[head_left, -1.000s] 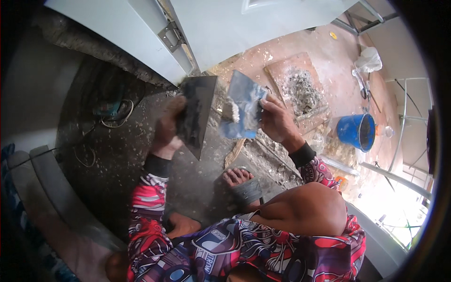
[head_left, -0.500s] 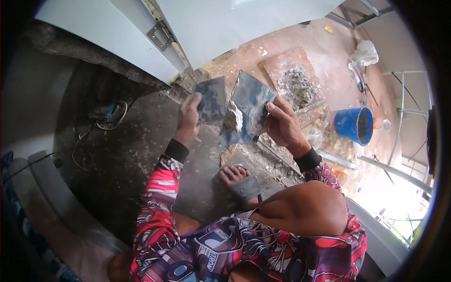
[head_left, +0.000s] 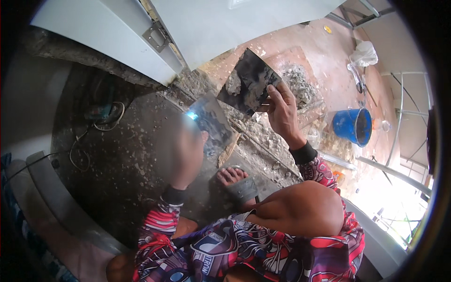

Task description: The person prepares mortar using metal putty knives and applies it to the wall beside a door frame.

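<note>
The person squats on a rough, mortar-spattered floor with 2 flat metal blades in play, 1 in each hand. The right hand (head_left: 282,110) is closed on a dark square plastering blade (head_left: 248,82), thumb and fingers pinched at its lower right edge, so that the blade stands tilted up in front of the white door panel (head_left: 225,23); grey mortar is smeared across its face. The left hand (head_left: 188,152) is blurred, yet it is wrapped round the lower end of a second steel trowel (head_left: 211,123), which slants up toward the first blade and catches 1 bright glint near its top; the 2 blades sit near each other but apart. Below them 1 sandalled foot (head_left: 237,181) rests on the floor beside a broken strip of rubble. To the right lie 1 flat board with a heap of grey mortar (head_left: 298,84), 1 blue bucket (head_left: 353,127) and 1 white plastic bag (head_left: 364,52). At the left, 1 power tool with a looped cord (head_left: 101,113) lies on the floor.
</note>
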{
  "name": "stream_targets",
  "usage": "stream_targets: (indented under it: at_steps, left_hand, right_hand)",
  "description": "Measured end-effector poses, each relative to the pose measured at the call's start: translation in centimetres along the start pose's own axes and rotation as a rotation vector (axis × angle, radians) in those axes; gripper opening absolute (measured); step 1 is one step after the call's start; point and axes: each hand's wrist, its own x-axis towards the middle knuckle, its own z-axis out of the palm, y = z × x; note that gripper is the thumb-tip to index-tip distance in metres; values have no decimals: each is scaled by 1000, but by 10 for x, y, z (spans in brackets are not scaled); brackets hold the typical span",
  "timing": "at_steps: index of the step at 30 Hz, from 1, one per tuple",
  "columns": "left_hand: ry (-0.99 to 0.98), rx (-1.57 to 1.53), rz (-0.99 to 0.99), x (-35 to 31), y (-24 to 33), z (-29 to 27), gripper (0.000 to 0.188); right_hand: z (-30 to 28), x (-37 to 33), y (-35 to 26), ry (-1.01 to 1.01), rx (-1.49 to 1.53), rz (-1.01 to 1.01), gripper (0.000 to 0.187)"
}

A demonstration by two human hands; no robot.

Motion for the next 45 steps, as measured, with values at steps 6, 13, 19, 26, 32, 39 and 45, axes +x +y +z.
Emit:
stream_targets:
  at_steps: [6,13,19,26,32,39,45]
  left_hand:
    - [70,7,-49,-6,-7,17,17]
    - [86,-690,-168,2,10,18,20]
    - [39,-721,-120,18,17,0,30]
    - [25,-860,7,17,49,-50,23]
    - [431,-493,483,13,75,-90,24]
    - [819,100,817,52,84,-106,14]
    - [1013,258,1077,82,107,-101,9]
  right_hand:
    - [37,-19,5,-82,-476,-243,27]
    - [46,-37,-1,-372,-1090,-545,37]
    - [39,-46,-24,-589,-1264,-362,56]
    - [22,-37,-5,-416,-1029,-144,23]
    - [12,-27,0,-147,-659,92,21]
    - [4,-29,-3,-11,-247,208,12]
    - [3,-35,-6,61,-162,243,11]
